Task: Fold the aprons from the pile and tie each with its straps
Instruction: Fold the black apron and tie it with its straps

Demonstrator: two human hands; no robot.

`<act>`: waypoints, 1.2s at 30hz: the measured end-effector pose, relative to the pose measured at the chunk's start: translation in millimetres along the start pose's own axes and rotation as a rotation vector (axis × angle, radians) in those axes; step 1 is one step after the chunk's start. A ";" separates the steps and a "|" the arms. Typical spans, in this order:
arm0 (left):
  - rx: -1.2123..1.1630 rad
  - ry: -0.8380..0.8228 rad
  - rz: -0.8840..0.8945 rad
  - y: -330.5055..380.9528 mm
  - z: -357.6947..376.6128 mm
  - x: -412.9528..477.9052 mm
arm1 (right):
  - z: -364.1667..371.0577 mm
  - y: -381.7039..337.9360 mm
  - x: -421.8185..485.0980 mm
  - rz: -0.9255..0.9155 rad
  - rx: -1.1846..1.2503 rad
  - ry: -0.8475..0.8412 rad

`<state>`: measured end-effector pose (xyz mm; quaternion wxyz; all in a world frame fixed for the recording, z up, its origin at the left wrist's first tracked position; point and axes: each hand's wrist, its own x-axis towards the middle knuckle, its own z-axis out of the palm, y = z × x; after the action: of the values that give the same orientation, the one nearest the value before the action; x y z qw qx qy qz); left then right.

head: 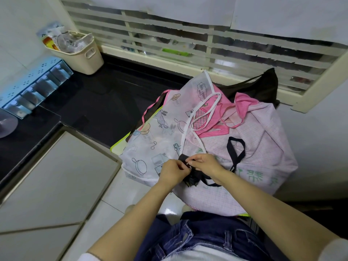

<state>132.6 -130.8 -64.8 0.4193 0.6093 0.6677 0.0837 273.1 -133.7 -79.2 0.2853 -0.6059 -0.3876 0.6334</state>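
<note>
At 10 o'clock, black countertop. From centre toward 2 o'clock, heaped pile: pink checked apron uppermost at 3 o'clock, translucent cartoon-print apron overlapping its 9 o'clock side, black apron bunched behind at 1 o'clock. At 11 o'clock, cream basket. Just below centre, on the pile's 6 o'clock edge, small folded black apron. Over it, left hand and right hand touching, fingers curled, pinching its black strap, looped toward 2 o'clock.
</note>
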 end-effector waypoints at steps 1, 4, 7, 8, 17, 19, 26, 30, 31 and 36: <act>0.017 0.006 0.010 1.2 -0.3 0.4 | -0.2 -0.4 -0.8 -0.001 0.004 0.000; 0.114 0.002 0.029 2.8 0.1 1.5 | -0.7 0.3 -2.8 -0.016 -0.003 -0.014; 0.241 -0.005 0.078 4.5 3.6 3.8 | -1.0 1.4 -5.3 -0.054 -0.033 -0.019; 0.262 -0.007 0.097 5.1 4.4 3.1 | -1.3 1.9 -5.7 -0.062 -0.036 -0.017; 0.150 0.000 0.211 -4.4 4.8 -7.3 | 2.1 4.4 -6.1 -0.132 -0.094 0.005; 0.174 -0.040 0.199 -5.8 3.5 -4.7 | 2.3 5.2 -6.7 -0.144 -0.105 0.011; 0.056 -0.220 0.107 -9.2 -16.8 4.2 | 1.6 7.9 -3.3 -0.149 -0.148 0.026; 0.062 -0.235 0.118 -10.5 -21.7 0.5 | 2.6 8.9 -2.9 -0.150 -0.170 0.026; 0.071 -0.226 0.123 -10.0 -22.0 -0.2 | 2.7 8.9 -2.9 -0.152 -0.176 0.029; 0.046 -0.152 0.127 -7.9 -19.3 -1.0 | 3.2 8.9 -2.7 -0.150 -0.193 0.055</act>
<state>113.8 -125.9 -57.0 0.4484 0.6646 0.5958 0.0482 271.1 -141.3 -85.3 0.2828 -0.6169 -0.4830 0.5533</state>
